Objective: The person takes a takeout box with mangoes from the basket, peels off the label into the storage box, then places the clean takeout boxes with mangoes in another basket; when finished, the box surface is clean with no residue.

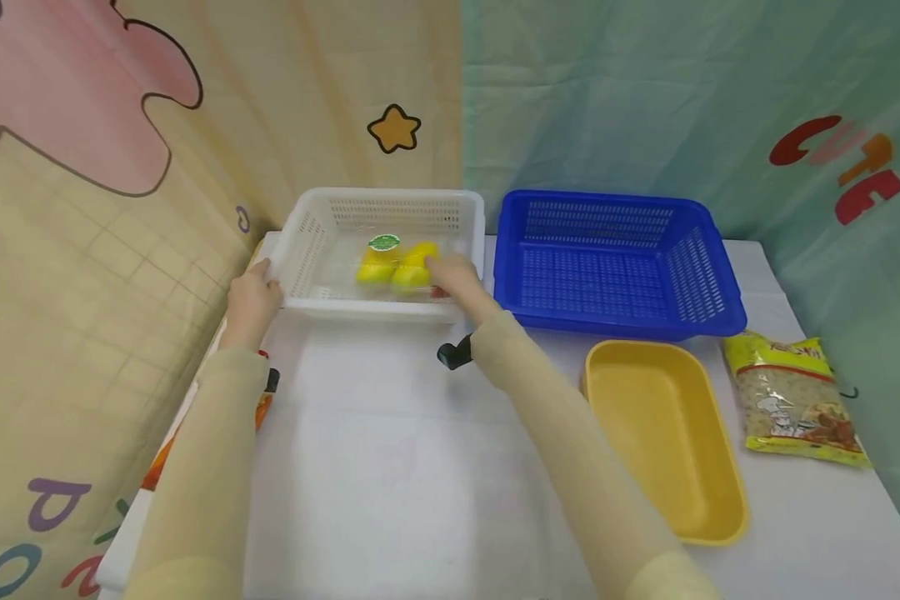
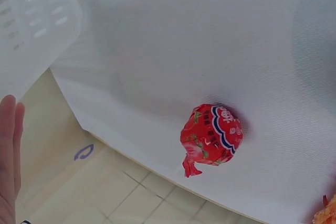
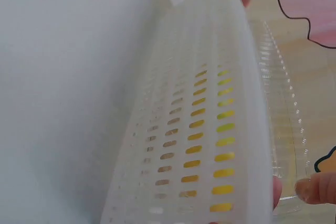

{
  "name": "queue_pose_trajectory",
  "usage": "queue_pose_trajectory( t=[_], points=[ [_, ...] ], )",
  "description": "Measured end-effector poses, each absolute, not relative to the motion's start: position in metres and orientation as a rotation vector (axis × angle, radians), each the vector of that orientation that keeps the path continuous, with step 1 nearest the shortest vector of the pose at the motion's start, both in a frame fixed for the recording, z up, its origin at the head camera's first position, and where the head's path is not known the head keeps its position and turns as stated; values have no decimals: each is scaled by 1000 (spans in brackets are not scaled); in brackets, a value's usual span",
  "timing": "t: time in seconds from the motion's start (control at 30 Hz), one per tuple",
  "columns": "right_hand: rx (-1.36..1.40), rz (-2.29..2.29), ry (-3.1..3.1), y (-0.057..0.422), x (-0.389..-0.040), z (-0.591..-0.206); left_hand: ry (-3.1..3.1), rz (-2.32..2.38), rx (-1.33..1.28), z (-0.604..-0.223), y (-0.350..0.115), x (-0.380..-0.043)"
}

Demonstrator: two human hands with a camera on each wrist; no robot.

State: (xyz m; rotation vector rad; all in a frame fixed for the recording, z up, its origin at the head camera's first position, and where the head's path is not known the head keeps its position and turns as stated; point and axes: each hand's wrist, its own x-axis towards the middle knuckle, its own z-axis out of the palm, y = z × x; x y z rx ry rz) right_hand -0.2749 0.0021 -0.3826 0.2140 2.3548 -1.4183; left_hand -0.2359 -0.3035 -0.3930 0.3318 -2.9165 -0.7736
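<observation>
Table (image 1: 360, 475): The white surface extends in front of you and supports the containers and packs.
Blue basket (image 1: 592, 279): Stands at the back right, beside the white basket (image 1: 367, 310).
White basket: Stands at the back left; the clear pack (image 1: 385, 243) sits in it.
Yellow tray (image 1: 652, 425): Lies in front of the blue basket, to the right of your right forearm.
Yellow-topped bag (image 1: 795, 408): Lies near the right table edge, beside the yellow tray.
Clear pack: Located in the right part of the white basket, with a green label on top and yellow pieces (image 1: 377, 272) inside.
Left hand (image 1: 250, 302): Your thumb and fingers grip the front left corner of the white basket.
Right hand (image 1: 459, 282): Your thumb and finger pinch the edge of the clear pack.
Red-wrapped ball (image 2: 211, 137): Rests on the table near your left wrist, its twisted end toward the table edge.
Red patch (image 1: 438, 292): Shows beneath your right fingers; it may be a separate item, but the view there is poor.
</observation>
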Motion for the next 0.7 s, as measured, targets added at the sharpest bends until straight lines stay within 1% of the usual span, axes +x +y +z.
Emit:
queue_pose_trajectory(
  t=[0.17,0.33,0.53,0.7],
  points=[
    [280,-1475,2237,15,-265,-363,-2889,-748,326,-393,-305,-236],
    [215,-1502,2216,44,-247,-340,-2866,-741,301,-393,-304,-233],
    [177,-1572,2172,96,-208,-321,-2846,-751,302,-393,-304,-237],
    [84,-1635,2065,138,-166,-323,-2871,-800,340,-396,-306,-237]
  ],
)
